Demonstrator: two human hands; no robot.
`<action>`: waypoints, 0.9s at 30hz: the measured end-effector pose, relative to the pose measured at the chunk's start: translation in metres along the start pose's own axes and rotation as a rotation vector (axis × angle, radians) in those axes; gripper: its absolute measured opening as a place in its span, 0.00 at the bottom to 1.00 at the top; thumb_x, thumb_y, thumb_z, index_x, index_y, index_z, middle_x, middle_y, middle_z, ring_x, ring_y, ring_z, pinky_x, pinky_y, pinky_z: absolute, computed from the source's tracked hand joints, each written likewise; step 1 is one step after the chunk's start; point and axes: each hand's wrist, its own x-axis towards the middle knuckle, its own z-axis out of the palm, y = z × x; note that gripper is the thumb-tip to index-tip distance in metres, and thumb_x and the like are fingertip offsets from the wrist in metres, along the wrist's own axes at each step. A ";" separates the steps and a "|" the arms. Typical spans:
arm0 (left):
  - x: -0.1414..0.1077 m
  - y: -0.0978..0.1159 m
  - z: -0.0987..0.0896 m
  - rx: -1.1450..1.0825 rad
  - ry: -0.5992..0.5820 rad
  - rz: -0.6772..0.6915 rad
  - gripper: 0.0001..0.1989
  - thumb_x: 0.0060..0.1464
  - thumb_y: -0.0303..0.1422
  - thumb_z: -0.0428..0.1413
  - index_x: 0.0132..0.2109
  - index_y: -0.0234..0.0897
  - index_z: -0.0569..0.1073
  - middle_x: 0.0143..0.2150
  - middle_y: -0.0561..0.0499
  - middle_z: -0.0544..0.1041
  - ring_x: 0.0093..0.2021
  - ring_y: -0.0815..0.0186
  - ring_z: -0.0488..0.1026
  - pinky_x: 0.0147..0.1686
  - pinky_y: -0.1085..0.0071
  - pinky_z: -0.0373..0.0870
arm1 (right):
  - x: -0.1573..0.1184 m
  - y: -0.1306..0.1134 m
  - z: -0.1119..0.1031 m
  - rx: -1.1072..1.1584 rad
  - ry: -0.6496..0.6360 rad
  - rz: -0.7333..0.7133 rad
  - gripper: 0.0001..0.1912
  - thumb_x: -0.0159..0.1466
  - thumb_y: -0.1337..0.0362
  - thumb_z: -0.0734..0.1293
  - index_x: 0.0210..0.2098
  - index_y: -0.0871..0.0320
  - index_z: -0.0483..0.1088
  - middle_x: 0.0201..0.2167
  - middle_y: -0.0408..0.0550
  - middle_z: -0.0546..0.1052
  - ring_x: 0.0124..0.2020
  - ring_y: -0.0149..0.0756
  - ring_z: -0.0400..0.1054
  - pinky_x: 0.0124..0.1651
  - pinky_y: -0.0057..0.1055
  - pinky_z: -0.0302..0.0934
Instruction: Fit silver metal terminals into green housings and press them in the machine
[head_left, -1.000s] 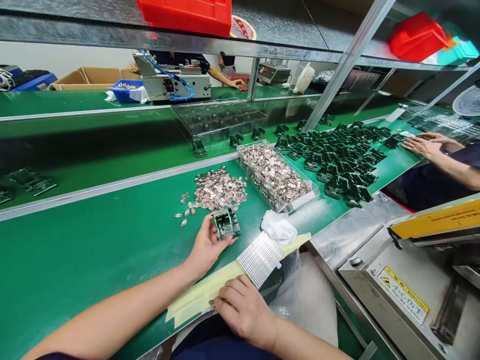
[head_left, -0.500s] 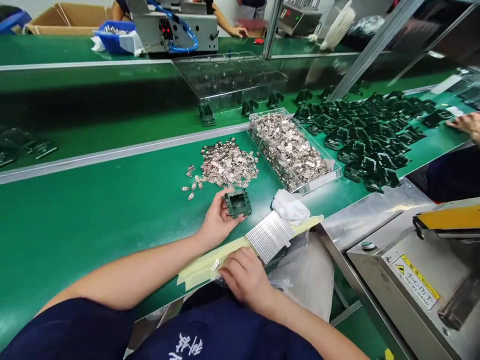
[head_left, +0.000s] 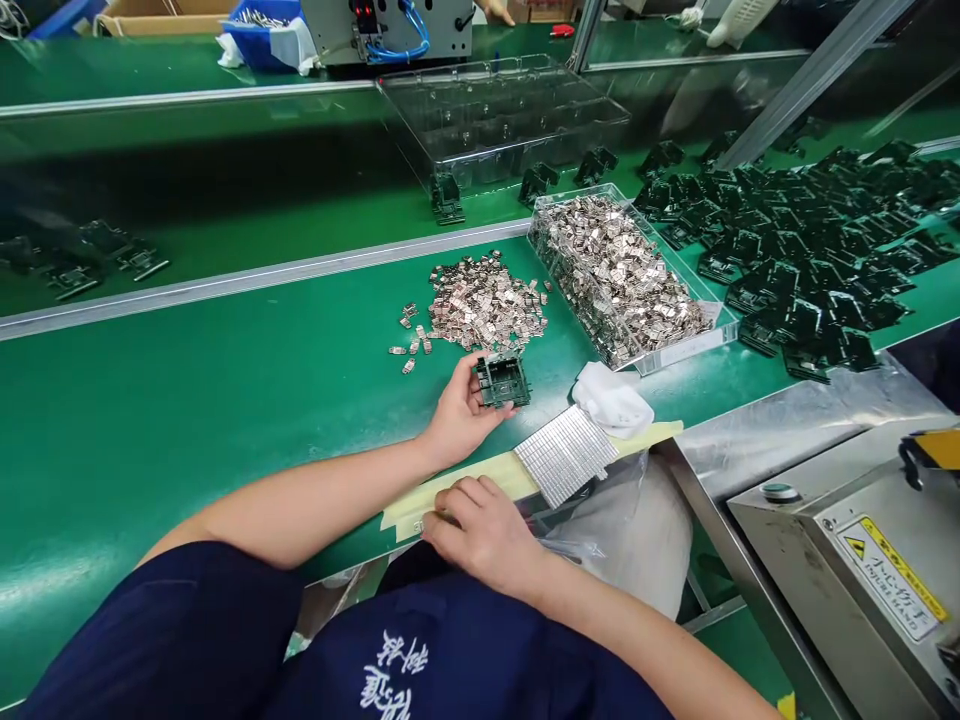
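My left hand is closed round the left side of a dark green plastic housing, its hollow side facing up. Near the table's front edge, my right hand has bent fingers over small metal pieces on yellow tape; whether its fingertips grip one is hidden. A silver gridded plate lies right of both hands, beside a white cloth. Beyond the housing is a loose pile of small metal parts.
A clear box full of metal parts stands right of the pile. Many green housings cover the right of the table. A clear tray lies behind the metal rail. A steel machine stands at the right.
The camera view has shifted, so the scene sits differently in frame. My right hand has moved left to the small pieces on the tape. My left hand still holds the housing.
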 end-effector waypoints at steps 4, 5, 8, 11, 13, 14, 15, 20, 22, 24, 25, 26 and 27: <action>-0.001 0.001 0.001 0.000 -0.006 -0.005 0.31 0.44 0.34 0.67 0.52 0.45 0.59 0.44 0.51 0.72 0.41 0.64 0.76 0.41 0.64 0.79 | -0.005 0.001 0.000 -0.035 -0.028 -0.077 0.04 0.68 0.67 0.64 0.40 0.59 0.71 0.32 0.47 0.73 0.33 0.37 0.62 0.31 0.35 0.52; -0.001 0.001 0.001 0.005 -0.004 -0.004 0.31 0.44 0.34 0.67 0.51 0.45 0.60 0.44 0.50 0.72 0.41 0.64 0.76 0.42 0.64 0.79 | -0.006 0.002 0.002 -0.030 -0.026 -0.093 0.04 0.68 0.68 0.63 0.40 0.59 0.71 0.32 0.47 0.73 0.33 0.37 0.63 0.31 0.35 0.52; -0.001 0.000 0.001 0.013 -0.005 -0.003 0.30 0.44 0.34 0.67 0.51 0.44 0.60 0.44 0.50 0.72 0.40 0.64 0.76 0.41 0.65 0.79 | -0.007 0.002 0.009 0.037 0.002 -0.143 0.05 0.69 0.69 0.62 0.39 0.59 0.71 0.31 0.45 0.74 0.31 0.35 0.64 0.29 0.34 0.53; -0.002 0.001 0.000 0.015 -0.009 -0.001 0.31 0.44 0.35 0.67 0.52 0.45 0.60 0.44 0.51 0.72 0.39 0.65 0.76 0.40 0.65 0.79 | -0.005 0.001 0.005 0.217 0.137 -0.104 0.08 0.71 0.67 0.61 0.38 0.60 0.71 0.29 0.45 0.76 0.29 0.33 0.66 0.29 0.31 0.59; -0.003 0.003 0.000 0.029 -0.016 0.009 0.32 0.43 0.36 0.67 0.52 0.45 0.60 0.43 0.51 0.72 0.39 0.64 0.76 0.40 0.64 0.79 | -0.007 0.003 -0.010 0.388 0.236 0.051 0.07 0.71 0.66 0.62 0.39 0.60 0.72 0.31 0.47 0.78 0.30 0.32 0.69 0.32 0.29 0.64; -0.004 0.004 0.000 0.042 -0.026 0.015 0.31 0.44 0.36 0.67 0.52 0.46 0.60 0.43 0.51 0.72 0.39 0.64 0.76 0.39 0.65 0.79 | -0.009 0.005 -0.021 0.459 0.281 0.180 0.07 0.70 0.66 0.62 0.40 0.59 0.72 0.32 0.47 0.78 0.30 0.32 0.70 0.34 0.28 0.66; -0.005 0.006 0.000 0.055 -0.041 0.022 0.31 0.44 0.36 0.67 0.52 0.46 0.61 0.43 0.51 0.72 0.38 0.64 0.76 0.39 0.65 0.79 | -0.012 0.008 -0.033 0.503 0.320 0.330 0.06 0.69 0.67 0.63 0.40 0.59 0.73 0.33 0.47 0.79 0.31 0.32 0.71 0.35 0.27 0.67; -0.014 0.011 0.005 0.107 -0.140 0.058 0.26 0.47 0.34 0.65 0.52 0.46 0.64 0.42 0.51 0.73 0.35 0.67 0.74 0.35 0.71 0.77 | -0.024 0.030 -0.080 0.474 0.454 0.850 0.07 0.66 0.65 0.65 0.37 0.56 0.76 0.32 0.46 0.77 0.33 0.36 0.72 0.37 0.30 0.67; -0.017 0.010 0.007 0.123 -0.163 0.059 0.24 0.49 0.34 0.64 0.52 0.46 0.64 0.41 0.51 0.73 0.35 0.68 0.74 0.36 0.71 0.76 | -0.023 0.037 -0.084 0.491 0.469 0.890 0.07 0.66 0.64 0.65 0.37 0.56 0.76 0.32 0.46 0.77 0.34 0.36 0.71 0.37 0.30 0.66; -0.019 0.008 0.006 0.136 -0.193 0.069 0.24 0.52 0.33 0.62 0.54 0.46 0.63 0.41 0.51 0.73 0.36 0.68 0.74 0.37 0.72 0.75 | -0.018 0.040 -0.081 0.531 0.491 0.930 0.06 0.64 0.64 0.66 0.34 0.57 0.76 0.30 0.45 0.76 0.31 0.35 0.70 0.35 0.29 0.64; -0.020 0.006 0.005 0.142 -0.215 0.078 0.24 0.53 0.33 0.61 0.55 0.45 0.63 0.42 0.50 0.73 0.37 0.68 0.74 0.37 0.72 0.75 | -0.014 0.041 -0.078 0.546 0.501 0.950 0.06 0.63 0.63 0.67 0.33 0.57 0.76 0.28 0.45 0.76 0.29 0.34 0.69 0.32 0.28 0.63; -0.021 0.004 0.004 0.147 -0.240 0.087 0.24 0.54 0.32 0.60 0.56 0.45 0.62 0.42 0.50 0.73 0.38 0.68 0.74 0.38 0.72 0.74 | -0.011 0.042 -0.076 0.549 0.509 0.963 0.07 0.63 0.63 0.67 0.31 0.57 0.75 0.26 0.44 0.75 0.27 0.33 0.67 0.30 0.27 0.61; -0.022 0.003 0.003 0.153 -0.262 0.093 0.24 0.55 0.31 0.59 0.56 0.45 0.61 0.42 0.50 0.73 0.38 0.68 0.74 0.39 0.72 0.74 | -0.007 0.043 -0.073 0.545 0.513 0.970 0.07 0.62 0.63 0.67 0.30 0.57 0.75 0.25 0.43 0.73 0.25 0.32 0.64 0.28 0.27 0.59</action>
